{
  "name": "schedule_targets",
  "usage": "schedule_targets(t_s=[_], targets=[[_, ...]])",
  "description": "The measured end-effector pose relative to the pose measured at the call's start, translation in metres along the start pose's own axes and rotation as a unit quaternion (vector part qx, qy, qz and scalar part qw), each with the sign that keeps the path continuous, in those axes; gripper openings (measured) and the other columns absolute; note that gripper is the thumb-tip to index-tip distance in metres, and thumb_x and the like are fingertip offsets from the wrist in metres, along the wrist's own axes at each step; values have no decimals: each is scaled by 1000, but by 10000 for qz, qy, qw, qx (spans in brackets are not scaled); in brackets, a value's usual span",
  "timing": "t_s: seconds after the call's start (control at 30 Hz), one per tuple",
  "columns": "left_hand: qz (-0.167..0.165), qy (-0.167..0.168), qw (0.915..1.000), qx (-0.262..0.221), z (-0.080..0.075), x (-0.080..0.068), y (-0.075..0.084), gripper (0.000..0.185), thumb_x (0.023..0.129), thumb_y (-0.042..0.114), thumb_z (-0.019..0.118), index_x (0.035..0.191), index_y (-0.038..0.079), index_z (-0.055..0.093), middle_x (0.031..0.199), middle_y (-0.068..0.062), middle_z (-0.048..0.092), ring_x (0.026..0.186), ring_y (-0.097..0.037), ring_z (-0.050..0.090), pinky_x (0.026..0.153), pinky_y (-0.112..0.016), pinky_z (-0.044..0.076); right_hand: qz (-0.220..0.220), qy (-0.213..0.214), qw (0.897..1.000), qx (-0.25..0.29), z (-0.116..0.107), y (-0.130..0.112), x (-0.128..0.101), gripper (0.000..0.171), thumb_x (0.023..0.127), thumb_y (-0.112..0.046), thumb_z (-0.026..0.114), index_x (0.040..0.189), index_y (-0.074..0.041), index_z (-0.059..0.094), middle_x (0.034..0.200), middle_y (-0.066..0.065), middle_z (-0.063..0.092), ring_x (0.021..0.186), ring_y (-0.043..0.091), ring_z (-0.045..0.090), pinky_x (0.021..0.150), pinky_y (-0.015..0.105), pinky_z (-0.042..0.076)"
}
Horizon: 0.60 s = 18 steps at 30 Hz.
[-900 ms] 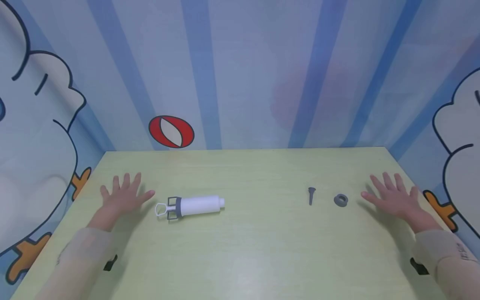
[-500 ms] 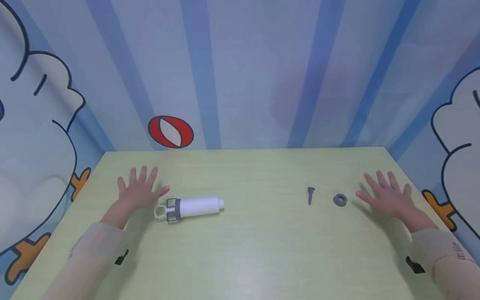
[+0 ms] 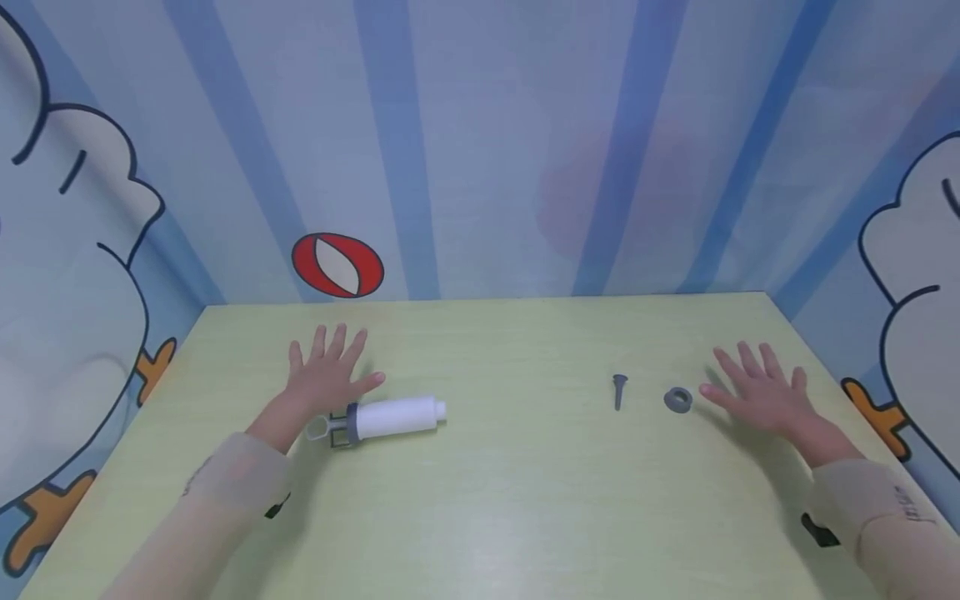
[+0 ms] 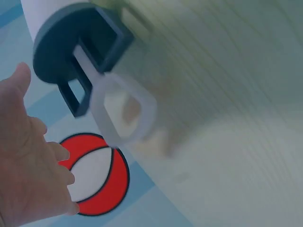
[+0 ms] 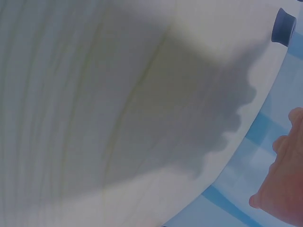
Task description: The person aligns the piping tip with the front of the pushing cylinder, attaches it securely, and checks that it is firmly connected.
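A white syringe (image 3: 397, 417) with a grey collar, two grey side loops and a pale ring handle lies on its side on the table. My left hand (image 3: 324, 382), fingers spread, hovers by its handle end and partly covers the grey loops. In the left wrist view the ring handle (image 4: 147, 111) shows close up, apart from the left hand (image 4: 31, 165). Over the table's right side, my right hand (image 3: 767, 402) is spread and holds nothing. Just left of it lies a flanged grey ring (image 3: 675, 408), also seen in the right wrist view. Beyond that is a small grey nozzle-like pin (image 3: 618, 393) with a wider head.
The pale wooden table (image 3: 510, 517) ends at a blue striped backdrop (image 3: 495, 150) along its far edge. Printed cartoon shapes and a red-and-white ball (image 3: 367, 265) decorate the backdrop. Side panels stand close to both forearms.
My left hand has moved rightward from beside the syringe to over its handle end. The right hand has drifted slightly left, closer to the grey ring. The objects lie where they were.
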State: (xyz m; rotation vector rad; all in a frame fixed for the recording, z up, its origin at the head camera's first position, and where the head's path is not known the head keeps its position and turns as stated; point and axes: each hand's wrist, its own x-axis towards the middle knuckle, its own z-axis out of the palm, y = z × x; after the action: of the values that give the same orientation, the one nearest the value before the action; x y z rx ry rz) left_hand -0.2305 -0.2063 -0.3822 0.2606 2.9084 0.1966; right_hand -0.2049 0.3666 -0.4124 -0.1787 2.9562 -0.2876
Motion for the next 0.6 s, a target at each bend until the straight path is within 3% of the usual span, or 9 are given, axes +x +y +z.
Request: schedule_targets(t_s=[0.37,0.6], targets=[[649,241,9975,157,13,16,43,76,86,56,41,145,18,9,151,-16,4,136,-40,-6,102,-64,-7,-32,66,10000,31,4,-3,2,83,85,-64,34,145,-16,3,147,26,-4,131,47,-15,89,73,-9],[957,211,9948,282,18,22,72,74,87,56,40,145,21,9,151,-13,6,138,-37,-4,104,-62,-5,-80,153,9998,-30,5,-6,2,82,85,-62,35,145,-15,5,147,26,-2,132,48,-11,89,74,-7]])
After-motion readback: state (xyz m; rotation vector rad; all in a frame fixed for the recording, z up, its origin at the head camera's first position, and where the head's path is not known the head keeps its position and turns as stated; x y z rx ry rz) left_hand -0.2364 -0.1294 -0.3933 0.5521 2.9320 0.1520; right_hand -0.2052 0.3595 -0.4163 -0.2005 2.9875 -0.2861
